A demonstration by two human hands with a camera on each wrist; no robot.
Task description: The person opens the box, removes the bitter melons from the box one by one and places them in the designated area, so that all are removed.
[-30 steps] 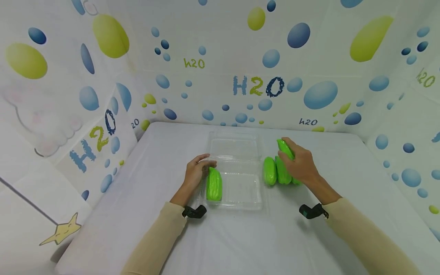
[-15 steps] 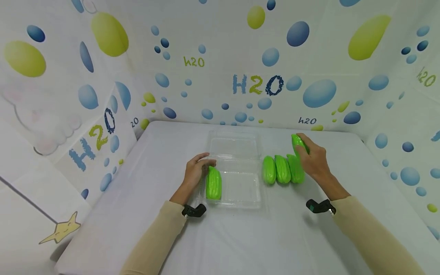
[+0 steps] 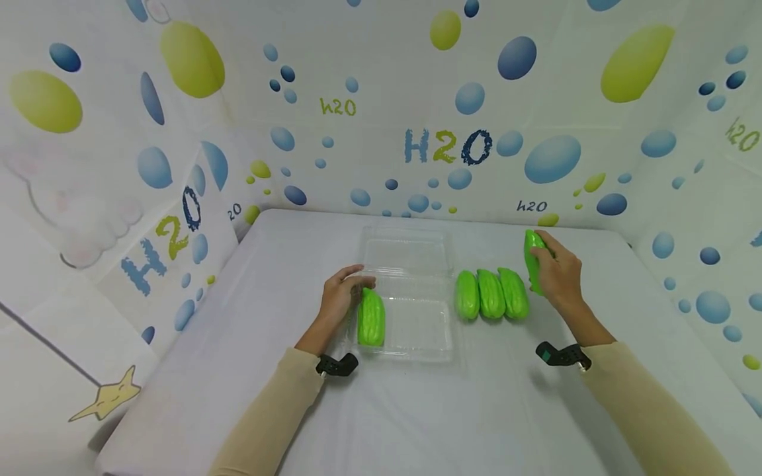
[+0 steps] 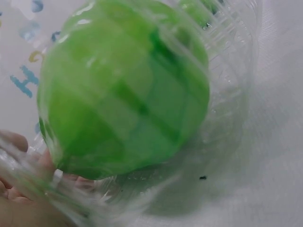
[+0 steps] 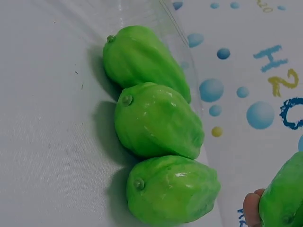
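A clear plastic clamshell container [image 3: 419, 357] lies unfolded on the white table. One glossy green ridged papaya [image 3: 372, 320] sits along the left side of its near half. My left hand [image 3: 336, 301] grips the container's left wall at the hinge; its fingers show through the plastic in the left wrist view. In my right hand [image 3: 562, 270] another green papaya [image 3: 532, 254] is held upright above the table, right of the row. Three green papayas [image 5: 158, 120] lie side by side between the container and that hand, stem ends visible in the right wrist view.
Behind the table [image 3: 268, 396] hangs a white backdrop [image 3: 369, 39] with blue and green ovals and H2O lettering. The clear lid half [image 3: 405, 254] lies flat toward the back edge. Black wrist cameras [image 3: 337, 365] sit on both wrists.
My right hand has moved rightward with its papaya, away from the row, uncovering the third papaya there. The left hand and the container have stayed in place.
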